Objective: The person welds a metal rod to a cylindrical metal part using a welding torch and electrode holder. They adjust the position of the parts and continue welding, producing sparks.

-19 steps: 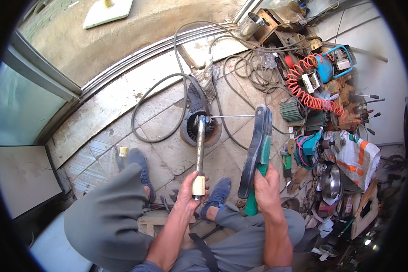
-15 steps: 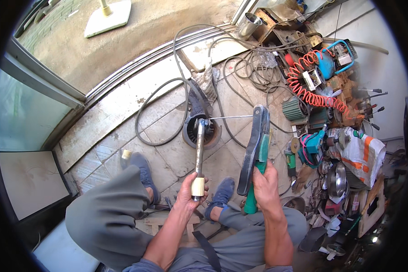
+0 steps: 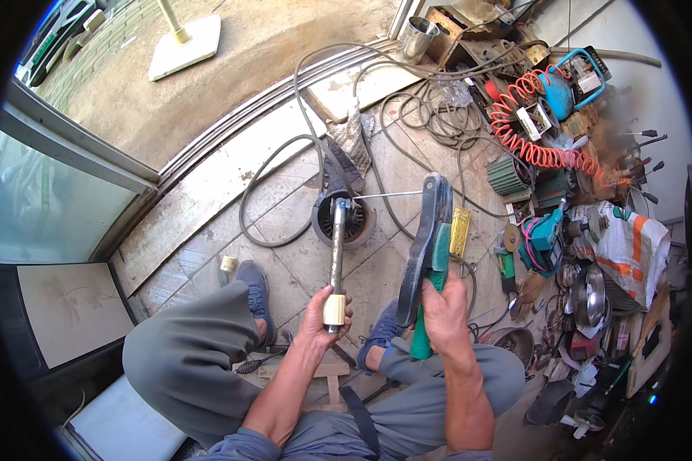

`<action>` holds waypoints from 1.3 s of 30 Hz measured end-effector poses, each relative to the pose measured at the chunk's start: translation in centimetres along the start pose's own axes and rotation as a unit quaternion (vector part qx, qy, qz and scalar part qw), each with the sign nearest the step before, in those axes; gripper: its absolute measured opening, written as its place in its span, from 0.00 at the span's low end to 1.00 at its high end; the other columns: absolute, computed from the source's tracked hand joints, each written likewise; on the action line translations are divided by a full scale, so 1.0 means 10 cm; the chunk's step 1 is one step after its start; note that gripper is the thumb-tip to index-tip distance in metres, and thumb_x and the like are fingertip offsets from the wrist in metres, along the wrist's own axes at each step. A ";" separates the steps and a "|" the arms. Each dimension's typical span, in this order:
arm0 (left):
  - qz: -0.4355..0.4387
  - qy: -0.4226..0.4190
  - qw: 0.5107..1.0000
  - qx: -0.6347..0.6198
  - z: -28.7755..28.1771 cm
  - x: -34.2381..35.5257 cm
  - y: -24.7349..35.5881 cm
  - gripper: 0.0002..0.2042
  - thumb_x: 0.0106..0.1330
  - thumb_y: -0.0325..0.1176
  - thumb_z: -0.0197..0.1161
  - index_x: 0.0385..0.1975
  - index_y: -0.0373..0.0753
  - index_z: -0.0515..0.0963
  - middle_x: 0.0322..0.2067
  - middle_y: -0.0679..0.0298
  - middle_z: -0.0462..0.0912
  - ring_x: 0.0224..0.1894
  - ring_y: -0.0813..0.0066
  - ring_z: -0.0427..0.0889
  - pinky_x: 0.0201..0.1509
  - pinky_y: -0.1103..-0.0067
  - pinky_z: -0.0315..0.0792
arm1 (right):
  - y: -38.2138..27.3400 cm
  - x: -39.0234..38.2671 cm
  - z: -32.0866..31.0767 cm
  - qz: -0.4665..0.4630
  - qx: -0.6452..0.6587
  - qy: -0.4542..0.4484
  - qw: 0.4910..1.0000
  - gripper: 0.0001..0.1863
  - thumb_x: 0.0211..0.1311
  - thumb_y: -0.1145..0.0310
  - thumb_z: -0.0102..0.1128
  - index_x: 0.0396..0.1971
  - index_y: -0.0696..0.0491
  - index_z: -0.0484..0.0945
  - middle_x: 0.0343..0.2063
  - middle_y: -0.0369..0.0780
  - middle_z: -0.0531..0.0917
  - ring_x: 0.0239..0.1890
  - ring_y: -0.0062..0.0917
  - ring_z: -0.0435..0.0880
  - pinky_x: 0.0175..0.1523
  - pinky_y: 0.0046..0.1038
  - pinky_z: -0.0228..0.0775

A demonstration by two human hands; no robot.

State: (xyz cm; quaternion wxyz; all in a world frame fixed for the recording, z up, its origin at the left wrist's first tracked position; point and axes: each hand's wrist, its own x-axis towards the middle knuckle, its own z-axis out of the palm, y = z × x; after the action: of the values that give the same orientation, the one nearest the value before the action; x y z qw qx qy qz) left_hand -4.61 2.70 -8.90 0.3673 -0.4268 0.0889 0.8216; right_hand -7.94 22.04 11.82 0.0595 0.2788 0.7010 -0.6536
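My left hand grips a metal pipe low down, around its cream sleeve. The pipe's top is over a round dark housing on the floor. My right hand is wrapped around the green handle of a black-and-green tool, held to the right of the pipe. A thin rod runs from the tool's upper end to the pipe's head; whether it touches the pipe I cannot tell. A yellow object lies just right of the tool.
Cables loop across the tiled floor. At the right are a red coiled hose, motors, power tools and a white sack. A doorway with a sill opens ahead-left. My legs are folded below.
The view has shifted slightly, with floor and doorway lower and farther right. The yellow object shows more. Both hands keep their grips; the tool sits marginally higher and left.
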 end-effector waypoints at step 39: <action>-0.002 0.006 1.000 0.000 0.00 -0.01 0.06 0.16 0.66 0.48 0.67 0.42 0.42 0.79 0.36 0.63 0.83 0.30 0.67 0.81 0.28 0.73 0.80 | 0.09 0.12 0.15 0.022 -0.068 0.003 0.997 0.12 0.73 0.66 0.59 0.39 0.59 0.70 0.18 0.35 0.77 0.16 0.18 0.76 0.19 0.24 0.68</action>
State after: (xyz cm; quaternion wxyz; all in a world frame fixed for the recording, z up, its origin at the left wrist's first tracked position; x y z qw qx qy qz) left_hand -4.96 2.23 -8.98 0.3683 -0.4314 0.0903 0.8186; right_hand -8.93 21.00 10.24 0.0905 0.2911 0.7380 -0.6020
